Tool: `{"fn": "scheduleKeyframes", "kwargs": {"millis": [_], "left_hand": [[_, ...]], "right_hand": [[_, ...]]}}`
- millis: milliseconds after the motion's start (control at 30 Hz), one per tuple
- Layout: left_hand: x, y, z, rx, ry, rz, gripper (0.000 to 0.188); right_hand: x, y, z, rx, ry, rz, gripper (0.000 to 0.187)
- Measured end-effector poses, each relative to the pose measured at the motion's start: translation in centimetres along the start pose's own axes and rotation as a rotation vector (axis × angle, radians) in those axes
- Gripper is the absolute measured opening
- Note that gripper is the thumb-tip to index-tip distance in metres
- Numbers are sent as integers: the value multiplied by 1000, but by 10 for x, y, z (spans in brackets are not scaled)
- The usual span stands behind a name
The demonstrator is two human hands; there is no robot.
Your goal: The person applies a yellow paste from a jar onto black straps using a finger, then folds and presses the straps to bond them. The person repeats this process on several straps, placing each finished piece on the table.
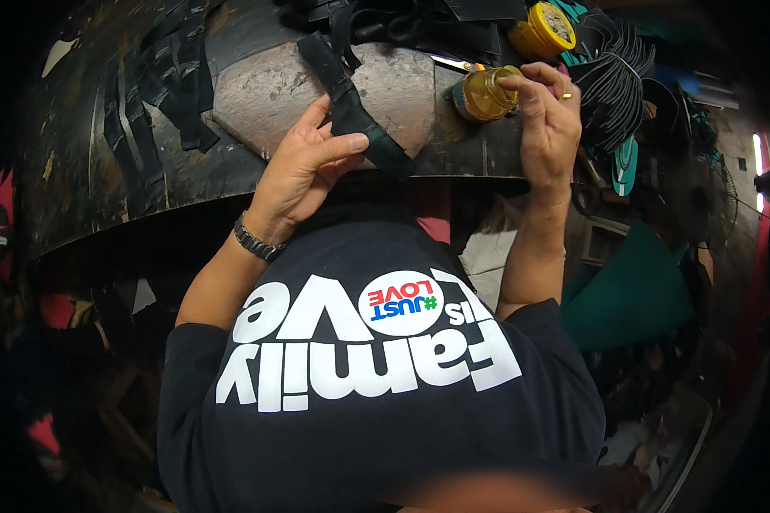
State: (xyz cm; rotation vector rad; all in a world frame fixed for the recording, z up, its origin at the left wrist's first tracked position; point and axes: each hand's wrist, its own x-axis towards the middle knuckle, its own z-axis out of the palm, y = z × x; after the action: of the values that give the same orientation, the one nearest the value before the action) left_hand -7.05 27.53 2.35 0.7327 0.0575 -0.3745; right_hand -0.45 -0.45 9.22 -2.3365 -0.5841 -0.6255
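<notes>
My left hand pinches a black strap between thumb and fingers. The strap slants over a worn, pale grey slab, its lower end near the table's front edge. Right of the slab a yellowish, see-through jar tilts with its mouth toward my right hand. The fingers of that hand are curled, with the fingertips at the jar's rim. Whatever they hold, if anything, is hidden at the jar's mouth.
More black strips lie on the dark table at the left. A yellow tub with pale contents stands at the back right, near a bundle of thin black strips. A green sheet hangs below, at the right.
</notes>
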Motion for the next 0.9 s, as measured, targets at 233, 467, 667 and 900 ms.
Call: {"fn": "scheduleKeyframes", "kwargs": {"millis": [233,467,667,900], "left_hand": [[1,-5,4,75,25,3,64],[3,-8,-2,-17,47,-41,23],[5,-9,1,38,41,-22,20],[6,-13,6,114,69,55,23]], "right_hand": [[14,38,5,-521,-251,-168,45],[5,22,-7,-417,177,-101,24],[-29,2,8,-512,-1,-24,27],[-27,-24,15,-288,38,-48,37]]}}
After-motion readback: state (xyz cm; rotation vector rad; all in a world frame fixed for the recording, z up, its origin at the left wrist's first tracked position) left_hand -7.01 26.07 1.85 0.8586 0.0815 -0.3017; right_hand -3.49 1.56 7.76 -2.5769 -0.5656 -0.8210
